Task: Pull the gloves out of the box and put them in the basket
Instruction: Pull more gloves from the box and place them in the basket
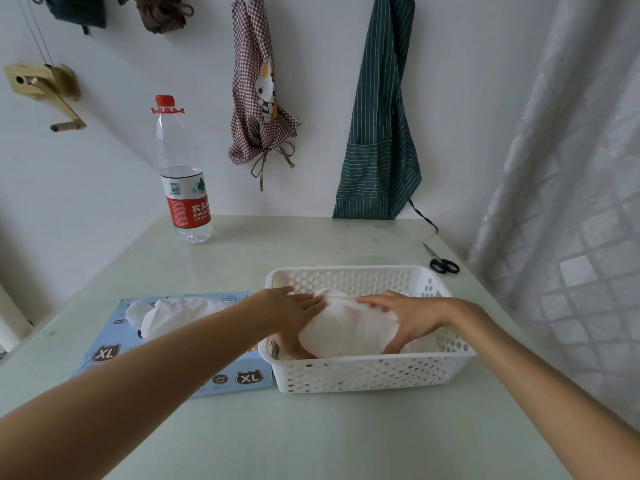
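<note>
Both hands, left hand (298, 311) and right hand (403, 318), cup glove bundle (346, 327) inside white basket (363, 372); grip looks loose. Box (173, 344) touching basket's left, more gloves (180, 311) poking out, marked "XL". Behind: bottle (181, 174) reading "NONGFU", scissors (441, 261).

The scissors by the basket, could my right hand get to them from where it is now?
Probably yes. The scissors lie in the open behind the basket, but the right hand is holding the gloves and must let go first.
</note>
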Available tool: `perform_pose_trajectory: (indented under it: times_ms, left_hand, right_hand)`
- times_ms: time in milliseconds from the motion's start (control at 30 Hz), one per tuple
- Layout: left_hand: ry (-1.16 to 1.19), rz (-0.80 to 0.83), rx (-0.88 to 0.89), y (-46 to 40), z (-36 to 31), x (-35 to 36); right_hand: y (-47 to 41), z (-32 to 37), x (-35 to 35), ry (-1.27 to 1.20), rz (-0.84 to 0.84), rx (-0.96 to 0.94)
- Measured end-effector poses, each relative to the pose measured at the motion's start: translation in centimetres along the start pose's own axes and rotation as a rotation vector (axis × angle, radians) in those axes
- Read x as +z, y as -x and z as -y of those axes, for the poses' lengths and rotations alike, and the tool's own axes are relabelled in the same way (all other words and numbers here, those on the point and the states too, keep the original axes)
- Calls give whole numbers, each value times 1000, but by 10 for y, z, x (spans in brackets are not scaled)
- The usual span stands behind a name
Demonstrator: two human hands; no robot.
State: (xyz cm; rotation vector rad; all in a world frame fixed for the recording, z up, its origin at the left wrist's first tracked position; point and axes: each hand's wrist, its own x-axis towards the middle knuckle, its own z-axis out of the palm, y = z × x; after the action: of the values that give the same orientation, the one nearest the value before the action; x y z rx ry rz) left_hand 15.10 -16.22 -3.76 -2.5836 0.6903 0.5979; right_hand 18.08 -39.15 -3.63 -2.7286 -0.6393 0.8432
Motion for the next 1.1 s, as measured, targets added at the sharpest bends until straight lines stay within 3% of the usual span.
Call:
perform_pose_trajectory:
  times_ms: [167,367,433,567,833,967,1100]
  left_hand:
    - [-4,80,-68,-10,-7,-1]
    - [113,36,-42,-1,-2,-10]
    - [234,-5,-36,15,9,-22]
    - [402,-70,-19,29,25,-37]
    - [4,-119,47,-11,2,-17]
    - [121,-160,40,-5,7,-17]
    - [261,-270,18,23,24,-20]
  right_hand:
    - [3,-12,-3,38,5,191]
    - [3,2,-6,166,12,185]
    - [20,3,-16,109,-63,134]
    - [32,23,-18,-57,-376,-97]
    - [-15,54,8,27,-173,-89]
    - [-6,43,6,-19,-203,-91]
    - [26,15,-8,38,-278,41]
